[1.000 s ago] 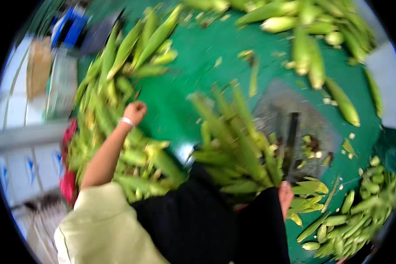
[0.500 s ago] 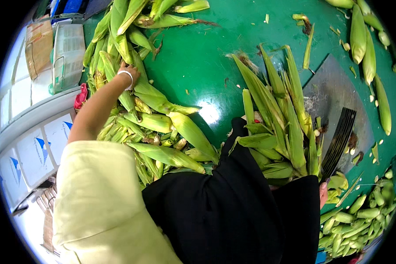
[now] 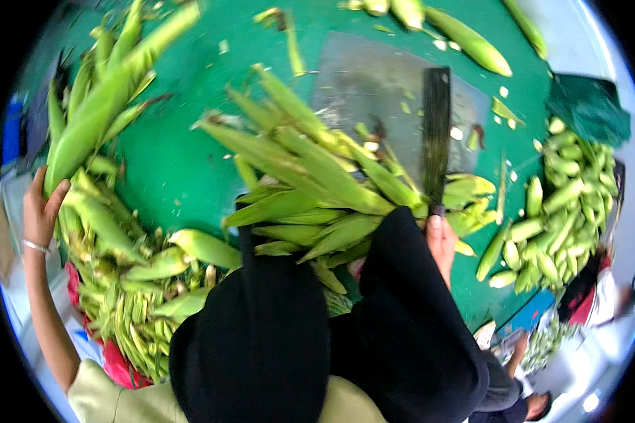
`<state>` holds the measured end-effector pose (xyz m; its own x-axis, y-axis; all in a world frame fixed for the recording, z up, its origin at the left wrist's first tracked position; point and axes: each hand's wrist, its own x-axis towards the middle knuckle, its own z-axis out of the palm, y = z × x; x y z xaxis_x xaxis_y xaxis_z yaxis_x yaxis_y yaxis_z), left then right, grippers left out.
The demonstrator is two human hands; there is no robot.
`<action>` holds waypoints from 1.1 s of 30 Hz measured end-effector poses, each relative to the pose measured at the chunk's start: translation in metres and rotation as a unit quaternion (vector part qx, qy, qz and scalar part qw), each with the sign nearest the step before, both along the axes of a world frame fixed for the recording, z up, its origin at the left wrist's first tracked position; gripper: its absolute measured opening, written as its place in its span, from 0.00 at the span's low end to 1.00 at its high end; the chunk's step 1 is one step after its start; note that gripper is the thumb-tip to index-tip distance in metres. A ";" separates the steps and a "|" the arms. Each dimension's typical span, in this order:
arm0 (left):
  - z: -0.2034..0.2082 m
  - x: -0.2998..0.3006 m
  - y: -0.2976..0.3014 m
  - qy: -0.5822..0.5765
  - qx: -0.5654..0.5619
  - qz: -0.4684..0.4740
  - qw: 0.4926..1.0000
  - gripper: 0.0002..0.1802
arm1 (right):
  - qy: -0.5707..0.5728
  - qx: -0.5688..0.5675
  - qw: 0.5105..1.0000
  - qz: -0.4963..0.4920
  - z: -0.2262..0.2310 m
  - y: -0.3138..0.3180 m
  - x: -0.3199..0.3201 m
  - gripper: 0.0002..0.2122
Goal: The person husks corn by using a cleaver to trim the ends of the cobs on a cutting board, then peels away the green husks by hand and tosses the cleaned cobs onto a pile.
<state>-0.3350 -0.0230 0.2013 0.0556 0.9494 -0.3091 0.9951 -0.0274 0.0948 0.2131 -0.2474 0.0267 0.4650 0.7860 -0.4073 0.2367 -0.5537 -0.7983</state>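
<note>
At the left side, my left hand point(image 3: 42, 208) grips the lower end of a long green ear of corn point(image 3: 99, 116), which is raised and tilted toward the upper right, its top blurred by motion. My right hand point(image 3: 441, 243) is closed round the handle of a knife point(image 3: 436, 130) with a long, dark, broad blade. The blade points away from me over a flat grey metal sheet point(image 3: 374, 77). Left of the knife lies a heap of loose green corn husks point(image 3: 296, 176). Below my left hand is a pile of unhusked corn and husks point(image 3: 106, 225).
A heap of smaller, trimmed green ears point(image 3: 564, 204) covers the right end of the green table point(image 3: 176, 155). Larger ears point(image 3: 473, 42) lie along the far edge. Scraps and pale cut pieces dot the surface. Another person point(image 3: 518, 384) is at the lower right.
My left hand has lifted an ear of corn from the pile. The view has turned right, showing more of the trimmed heap. My right hand, mostly hidden before, now shows on the knife.
</note>
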 end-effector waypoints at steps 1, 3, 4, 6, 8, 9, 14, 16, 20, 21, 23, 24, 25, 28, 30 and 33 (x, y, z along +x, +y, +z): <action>-0.009 0.012 0.000 -0.063 0.041 -0.019 0.997 0.23 | 0.051 0.045 0.998 -0.012 0.011 0.011 -0.009 0.15; -0.054 0.047 0.013 -0.123 0.148 -0.057 0.980 0.24 | 0.130 0.070 0.988 -0.039 0.017 0.021 -0.008 0.14; -0.075 0.105 0.021 -0.176 0.094 -0.073 0.977 0.25 | 0.127 0.059 0.989 -0.048 0.019 0.023 -0.001 0.14; -0.097 0.235 0.030 -0.176 -0.035 -0.117 0.977 0.26 | 0.121 0.061 0.988 -0.075 0.016 0.023 0.010 0.14; -0.146 0.292 0.028 -0.161 -0.027 -0.191 0.968 0.25 | 0.117 0.048 0.989 -0.081 0.012 0.031 0.014 0.15; -0.168 0.310 0.027 -0.153 -0.010 -0.233 0.960 0.25 | 0.134 0.037 0.986 -0.094 0.007 0.033 0.017 0.16; -0.206 0.329 0.028 -0.063 -0.041 -0.300 0.951 0.28 | 0.108 0.099 0.983 -0.107 0.042 0.050 0.020 0.18; -0.212 0.325 0.028 -0.066 -0.024 -0.313 0.947 0.28 | 0.087 0.263 0.960 -0.030 0.044 0.063 0.029 0.22; -0.206 0.333 0.032 -0.063 -0.008 -0.320 0.945 0.28 | 0.108 0.110 0.986 -0.059 -0.041 0.084 0.039 0.26; -0.207 0.336 0.033 -0.071 -0.002 -0.321 0.944 0.28 | -0.012 -0.008 1.000 -0.019 -0.075 0.085 0.041 0.26; -0.210 0.331 0.032 -0.071 0.034 -0.329 0.941 0.28 | -0.037 -0.009 0.999 -0.002 -0.108 0.075 0.041 0.27; -0.214 0.331 0.032 -0.110 0.099 -0.358 0.922 0.26 | -0.006 -0.033 0.999 -0.015 -0.100 0.084 0.049 0.27; -0.224 0.318 0.030 -0.100 0.085 -0.361 0.923 0.26 | 0.042 -0.078 0.995 -0.039 -0.088 0.076 0.039 0.27; -0.229 0.306 0.030 -0.340 -0.414 0.114 0.837 0.29 | 0.042 -0.050 0.997 -0.042 -0.096 0.078 0.040 0.28; -0.212 0.292 0.016 -0.505 -0.580 0.262 0.583 0.30 | 0.056 -0.078 0.991 -0.089 -0.090 0.072 0.036 0.28; -0.197 0.266 0.013 -0.507 -0.503 0.252 0.653 0.30 | 0.072 -0.042 0.978 -0.192 -0.081 0.041 0.043 0.23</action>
<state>-0.0694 -0.0105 0.0045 0.4745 0.2701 -0.8378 0.2654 0.8636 0.4287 0.2566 -0.2061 -0.0548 0.6524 0.5250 -0.5466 -0.1136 -0.6454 -0.7554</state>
